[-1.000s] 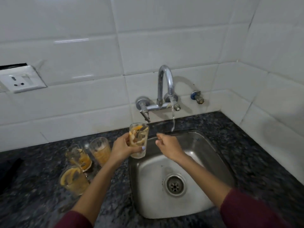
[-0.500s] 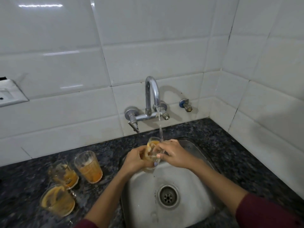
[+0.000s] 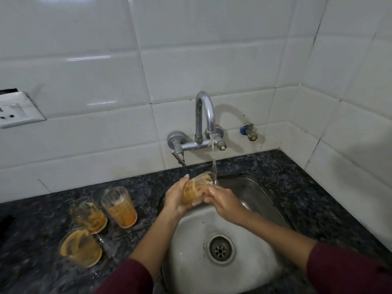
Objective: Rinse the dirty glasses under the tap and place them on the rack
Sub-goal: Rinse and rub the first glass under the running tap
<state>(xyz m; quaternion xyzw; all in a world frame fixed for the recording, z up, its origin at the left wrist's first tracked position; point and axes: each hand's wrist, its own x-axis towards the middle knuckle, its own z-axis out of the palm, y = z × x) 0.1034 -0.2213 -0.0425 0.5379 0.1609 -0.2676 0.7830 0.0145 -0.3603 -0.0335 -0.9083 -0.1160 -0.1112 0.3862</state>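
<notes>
- Left hand (image 3: 176, 198) fingers wrapped around the dirty glass (image 3: 196, 190), thumb side up; grip closed on the glass wall.
- Right hand (image 3: 226, 201) fingers curled against the right side of the same glass, touching it.
- Glass is held tilted, mouth pointed up and right, over the far edge of the sink (image 3: 261, 200); orange residue seen inside.
- Water stream (image 3: 213, 158) from the tap (image 3: 204, 117) lands at the glass rim.
- Drain (image 3: 220, 249) sits nearer, below the hands.
- Three more dirty glasses (image 3: 118, 206) are grouped upright on the dark counter (image 3: 318, 187), left of the sink.
- White tiled wall (image 3: 212, 49) behind; socket (image 3: 17, 110) at far left.
</notes>
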